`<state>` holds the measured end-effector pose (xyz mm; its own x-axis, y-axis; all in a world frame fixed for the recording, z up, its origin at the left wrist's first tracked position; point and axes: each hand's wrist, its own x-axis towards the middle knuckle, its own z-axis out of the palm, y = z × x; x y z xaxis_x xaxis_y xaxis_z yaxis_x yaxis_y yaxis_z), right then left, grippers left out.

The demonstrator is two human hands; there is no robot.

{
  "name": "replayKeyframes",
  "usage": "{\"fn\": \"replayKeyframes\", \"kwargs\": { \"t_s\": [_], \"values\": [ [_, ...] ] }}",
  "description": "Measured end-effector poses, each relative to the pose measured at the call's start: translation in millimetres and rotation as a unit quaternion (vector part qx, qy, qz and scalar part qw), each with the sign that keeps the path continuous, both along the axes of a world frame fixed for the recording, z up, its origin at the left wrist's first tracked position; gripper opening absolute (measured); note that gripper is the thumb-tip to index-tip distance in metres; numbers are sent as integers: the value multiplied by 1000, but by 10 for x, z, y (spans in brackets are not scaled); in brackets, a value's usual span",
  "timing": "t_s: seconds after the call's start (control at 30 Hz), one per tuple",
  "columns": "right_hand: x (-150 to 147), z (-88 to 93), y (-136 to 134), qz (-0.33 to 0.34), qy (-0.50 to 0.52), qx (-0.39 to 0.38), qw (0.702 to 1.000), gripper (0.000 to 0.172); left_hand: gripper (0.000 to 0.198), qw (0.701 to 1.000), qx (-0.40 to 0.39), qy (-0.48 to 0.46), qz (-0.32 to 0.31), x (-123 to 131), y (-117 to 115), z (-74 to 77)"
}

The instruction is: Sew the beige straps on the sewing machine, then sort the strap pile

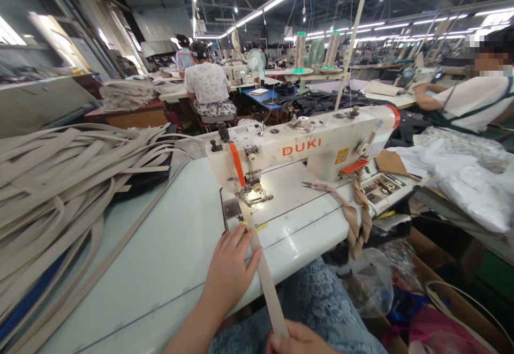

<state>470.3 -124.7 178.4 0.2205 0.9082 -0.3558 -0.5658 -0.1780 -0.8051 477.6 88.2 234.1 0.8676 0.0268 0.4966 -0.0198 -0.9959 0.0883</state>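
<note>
A white sewing machine marked DUKI stands on a white table. A beige fabric strap runs from under the presser foot toward me. My left hand lies flat on the table, fingers stretched against the strap's left edge. My right hand is at the bottom edge, closed on the strap's near end; only its top shows.
A big heap of beige straps covers the table's left side. Small snips and a brown fabric strip lie right of the needle. A seated person's back is ahead; another person works at right. Bags and boxes crowd the floor.
</note>
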Motion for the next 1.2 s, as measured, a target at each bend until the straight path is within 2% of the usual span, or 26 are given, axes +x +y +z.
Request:
{"fn": "replayKeyframes", "kwargs": {
  "t_s": [0.4, 0.5, 0.6, 0.67, 0.77, 0.83, 0.9, 0.97, 1.0, 1.07, 1.13, 1.2],
  "values": [
    [225, 337, 323, -66, 1, 0, 998, 77, 42, 999, 40, 20, -6, 20, 19, 96],
    [279, 383, 339, -42, -14, -15, 999, 80, 41, 999, 45, 27, -3, 38, 36, 104],
    [355, 455, 294, 15, -54, -36, 998, 79, 41, 998, 43, 35, -2, 64, 59, 105],
    [433, 542, 239, 69, -104, -54, 991, 70, 39, 998, 38, 42, 2, 81, 75, 101],
    [597, 734, 159, 155, -194, -79, 965, 42, 38, 998, 23, 51, 8, 102, 94, 90],
    [722, 877, 136, 179, -230, -81, 953, 25, 39, 998, 11, 55, 9, 113, 104, 80],
    [841, 999, 146, 147, -251, -74, 954, 21, 39, 998, 8, 58, 11, 122, 114, 71],
    [939, 1078, 184, 73, -309, -63, 946, 19, 38, 998, 17, 60, 14, 132, 125, 66],
    [980, 1096, 210, 33, -364, -56, 929, 17, 37, 998, 24, 61, 15, 137, 131, 66],
    [1056, 1088, 272, -24, -505, -34, 862, 12, 37, 997, 34, 64, 12, 152, 145, 70],
    [1133, 1028, 343, -30, -633, -7, 773, 13, 37, 997, 37, 63, 8, 170, 160, 77],
    [1213, 941, 416, -2, -717, 17, 697, 14, 35, 998, 35, 55, 7, 191, 174, 82]
  ]
}}
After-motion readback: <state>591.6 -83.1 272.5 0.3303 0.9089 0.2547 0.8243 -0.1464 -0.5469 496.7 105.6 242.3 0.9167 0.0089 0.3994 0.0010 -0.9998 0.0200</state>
